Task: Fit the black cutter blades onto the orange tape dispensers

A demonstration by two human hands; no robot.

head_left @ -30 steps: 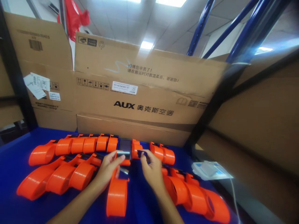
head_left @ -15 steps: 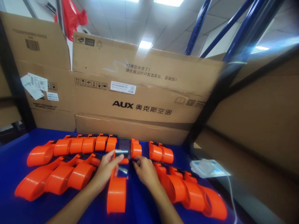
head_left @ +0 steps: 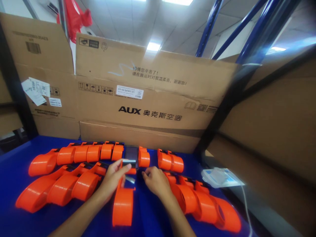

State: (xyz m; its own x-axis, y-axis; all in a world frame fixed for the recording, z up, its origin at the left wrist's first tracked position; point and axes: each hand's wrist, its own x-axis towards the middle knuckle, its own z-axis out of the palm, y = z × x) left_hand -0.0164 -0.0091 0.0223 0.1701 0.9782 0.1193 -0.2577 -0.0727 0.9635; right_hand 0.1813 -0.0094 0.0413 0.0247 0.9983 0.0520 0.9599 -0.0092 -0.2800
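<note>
2 bare hands sit near each other over the blue table (head_left: 14, 174), with a small gap between them. The left hand (head_left: 115, 176) pinches 1 orange part (head_left: 122, 209): the thumb lies on its dark, shiny strip (head_left: 128, 163), and the other fingers are mostly hidden. The part's round loop points toward the person, perhaps so that the strip end is near the right hand. A bright bit (head_left: 130, 179) shows between the strip and the loop. The right hand (head_left: 155, 181) is just beside that end, fingers curled in. I cannot tell if it pinches something small or nothing.

Just behind the hands is a dark slab (head_left: 131, 152), with 1 orange loop (head_left: 144, 158) on its right. More loops lie to the left, 6 in the back row (head_left: 81, 154) and 3 in the front row (head_left: 59, 190), all turned much the same way, maybe to keep them neat. On the right are a back pair (head_left: 165, 161) and a front bunch (head_left: 207, 209), packed close, it seems, to save room. Past them stands a big cardboard wall (head_left: 98, 108), perhaps to stop things falling off the back.
</note>
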